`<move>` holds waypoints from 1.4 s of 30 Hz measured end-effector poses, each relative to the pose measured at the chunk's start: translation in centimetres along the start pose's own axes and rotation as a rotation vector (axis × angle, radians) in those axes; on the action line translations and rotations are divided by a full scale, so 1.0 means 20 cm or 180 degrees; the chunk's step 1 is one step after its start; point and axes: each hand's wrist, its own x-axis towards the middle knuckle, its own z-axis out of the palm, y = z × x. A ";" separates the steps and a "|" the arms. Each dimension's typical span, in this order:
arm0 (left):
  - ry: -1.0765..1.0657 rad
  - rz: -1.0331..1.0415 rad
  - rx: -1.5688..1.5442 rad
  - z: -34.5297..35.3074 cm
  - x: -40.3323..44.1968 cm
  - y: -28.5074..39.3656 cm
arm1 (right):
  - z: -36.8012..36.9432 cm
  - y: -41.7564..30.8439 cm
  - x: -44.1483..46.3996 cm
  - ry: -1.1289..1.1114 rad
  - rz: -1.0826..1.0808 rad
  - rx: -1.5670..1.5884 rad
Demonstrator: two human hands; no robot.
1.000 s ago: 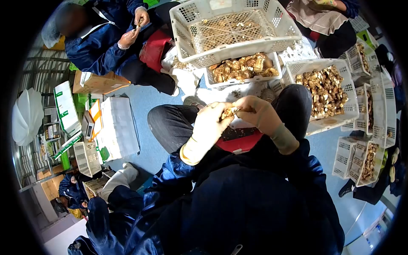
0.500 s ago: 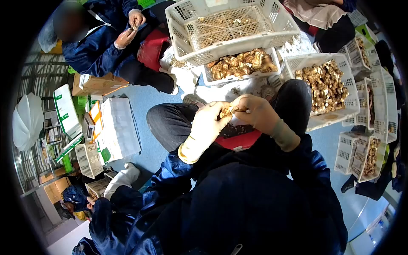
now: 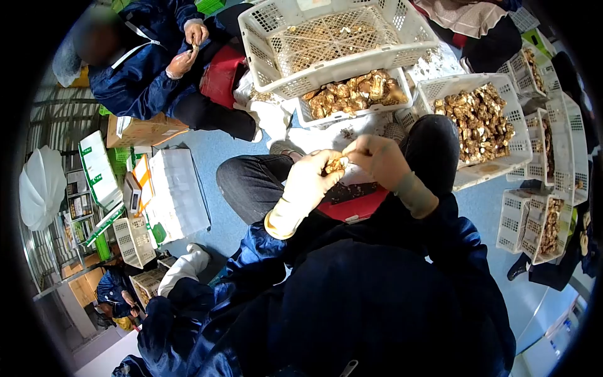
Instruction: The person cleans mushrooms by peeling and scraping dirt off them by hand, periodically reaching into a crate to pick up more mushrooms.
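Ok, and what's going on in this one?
The person's gloved left hand holds a brown, mushroom-like piece, with the right hand at its pale end. Similar pieces lie in a white tray ahead and a white crate to the right. At upper left, a co-worker has a small piece between both hands.

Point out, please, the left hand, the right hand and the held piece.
Left hand (image 3: 309,178), head view: back of glove.
Right hand (image 3: 379,159), head view: back of glove.
Held piece (image 3: 333,166), head view: brownish surface.
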 end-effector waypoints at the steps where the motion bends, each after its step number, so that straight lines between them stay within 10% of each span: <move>1: -0.0032 0.0015 -0.0039 0.00 0.00 0.00 | -0.01 0.00 0.01 0.0107 0.0340 0.0087; 5: -0.0513 -0.0567 -0.2550 0.05 0.04 -0.17 | -0.11 0.00 0.04 0.0054 0.0771 0.1674; 8: -0.0150 -0.1277 -0.3636 0.10 0.18 -0.33 | -0.06 0.22 0.01 0.0651 0.0619 -0.0151; 14: -0.0341 -0.0744 -0.4116 0.33 0.62 0.03 | 0.06 0.49 -0.06 0.0144 0.0788 -0.0143; 16: -0.0410 -0.0844 -0.3484 0.42 0.73 0.38 | 0.16 0.67 -0.05 0.0544 0.0520 -0.0036; 19: -0.0016 0.1579 -0.0638 0.64 0.91 0.48 | 0.24 0.83 -0.06 0.1062 -0.0012 0.0278; 21: -0.0402 0.1086 -0.1093 0.49 0.85 0.60 | 0.23 0.79 -0.04 0.1081 -0.0095 0.0099; 23: -0.0467 0.1015 -0.1300 0.38 0.92 0.49 | 0.08 0.61 -0.03 -0.0554 0.0967 -0.0244; 26: -0.0153 0.0956 -0.0693 0.08 1.00 0.34 | 0.11 0.53 -0.05 0.0027 0.0952 0.0724; 32: -0.0575 -0.1611 0.0063 -0.35 1.37 -0.07 | 0.09 0.43 -0.01 -0.0218 0.1506 0.0629; 36: -0.1676 0.0158 0.1389 -0.31 1.61 -0.63 | 0.10 0.45 0.03 -0.0269 0.1683 0.0865; 42: -0.2728 0.0711 0.3007 -0.12 1.80 -0.71 | 0.08 0.41 0.06 -0.0268 0.1639 0.0630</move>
